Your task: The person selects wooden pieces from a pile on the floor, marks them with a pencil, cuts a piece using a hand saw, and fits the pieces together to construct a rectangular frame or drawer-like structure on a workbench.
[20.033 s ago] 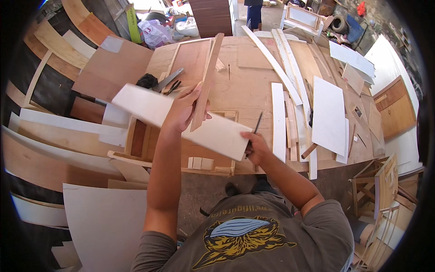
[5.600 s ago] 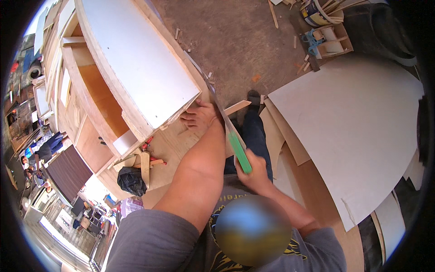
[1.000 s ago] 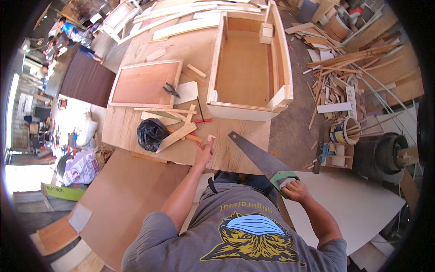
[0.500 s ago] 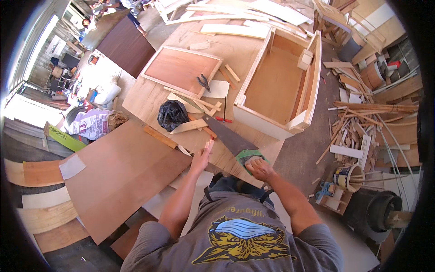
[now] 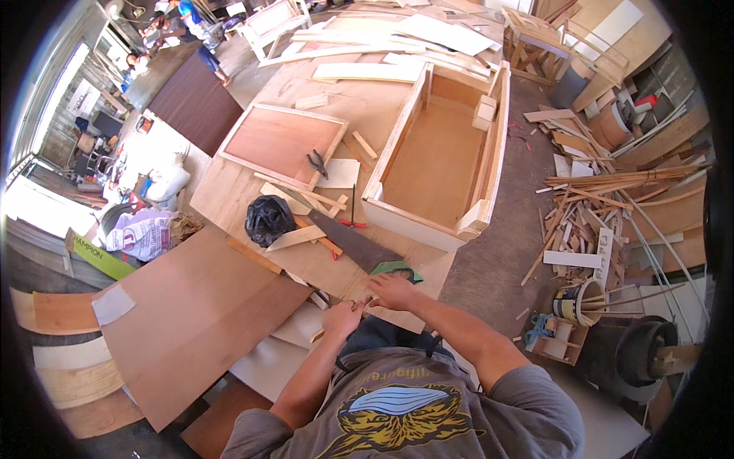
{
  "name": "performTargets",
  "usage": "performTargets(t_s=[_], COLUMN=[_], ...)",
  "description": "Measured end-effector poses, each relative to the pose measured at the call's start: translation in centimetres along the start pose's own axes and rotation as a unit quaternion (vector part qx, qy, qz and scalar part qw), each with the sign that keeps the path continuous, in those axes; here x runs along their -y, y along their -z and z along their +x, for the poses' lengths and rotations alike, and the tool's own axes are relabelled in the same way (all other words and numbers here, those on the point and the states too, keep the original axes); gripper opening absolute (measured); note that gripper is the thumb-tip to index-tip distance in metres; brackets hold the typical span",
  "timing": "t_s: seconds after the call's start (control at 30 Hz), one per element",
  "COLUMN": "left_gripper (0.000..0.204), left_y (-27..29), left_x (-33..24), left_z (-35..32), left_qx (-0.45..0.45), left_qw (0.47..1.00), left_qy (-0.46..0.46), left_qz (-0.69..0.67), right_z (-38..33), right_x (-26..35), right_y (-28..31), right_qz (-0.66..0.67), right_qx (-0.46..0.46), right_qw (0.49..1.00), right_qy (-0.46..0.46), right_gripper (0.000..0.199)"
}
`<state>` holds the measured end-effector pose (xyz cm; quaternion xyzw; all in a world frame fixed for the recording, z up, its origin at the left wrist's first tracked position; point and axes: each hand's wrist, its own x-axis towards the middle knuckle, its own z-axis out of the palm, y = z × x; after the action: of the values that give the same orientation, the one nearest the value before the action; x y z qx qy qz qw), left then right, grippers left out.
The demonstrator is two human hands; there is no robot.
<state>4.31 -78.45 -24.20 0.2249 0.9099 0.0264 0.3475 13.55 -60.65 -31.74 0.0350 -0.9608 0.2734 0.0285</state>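
My left hand is closed at the table's near edge, in front of my body. A short wooden strip shows its end beside that wrist; it seems to run under the curled fingers. My right hand is bent over with its fingertips down against the left hand, and what they pinch is hidden. Just beyond it the handsaw lies on the plywood tabletop, its green handle partly behind my right hand. Several wood offcuts and a black plastic bag lie near the blade's tip.
An open wooden drawer box stands on the table's right side. Pliers rest by a framed panel. A large brown sheet leans at the left. Scrap wood is heaped on the right floor. People work at the far left.
My right hand has let go of the saw handle and moved left to meet my left hand. The left hand has drawn back toward my body and closed. The whole view has shifted slightly.
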Motion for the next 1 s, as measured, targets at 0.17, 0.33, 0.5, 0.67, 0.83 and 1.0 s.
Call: performTargets(t_s=[0.17, 0.33, 0.5, 0.67, 0.83, 1.0], left_gripper=[0.058, 0.06, 0.067, 0.066, 0.063, 0.053], left_y=[0.2, 1.0, 1.9, 2.0, 1.3, 3.0], left_x=[-1.1, -1.0, -0.1, 1.3, 3.5, 2.9], left_z=[3.4, 6.5, 7.6, 8.0, 9.1, 7.1], left_qx=[0.021, 0.101, 0.128, 0.101, 0.132, 0.155], left_qw=[0.996, 0.982, 0.968, 0.962, 0.928, 0.845], left_qy=[-0.08, -0.154, -0.196, -0.224, -0.193, -0.09], left_qz=[0.016, -0.037, -0.089, -0.123, -0.289, -0.503], right_z=[1.0, 0.1, 1.3, 2.4, 4.4, 4.4], right_x=[-1.0, -2.0, -1.4, -1.9, 0.7, -0.8], right_y=[1.2, 2.3, 4.3, 3.0, 5.6, 6.2], right_qz=[-0.035, -0.005, 0.065, 0.069, 0.177, 0.127], right_qx=[0.061, -0.03, -0.027, -0.002, -0.074, -0.108], right_qw=[0.996, 0.999, 0.997, 0.997, 0.961, 0.959], right_qy=[0.058, 0.015, -0.013, -0.042, -0.197, -0.228], right_gripper=[0.027, 0.015, 0.008, 0.004, 0.008, 0.028])
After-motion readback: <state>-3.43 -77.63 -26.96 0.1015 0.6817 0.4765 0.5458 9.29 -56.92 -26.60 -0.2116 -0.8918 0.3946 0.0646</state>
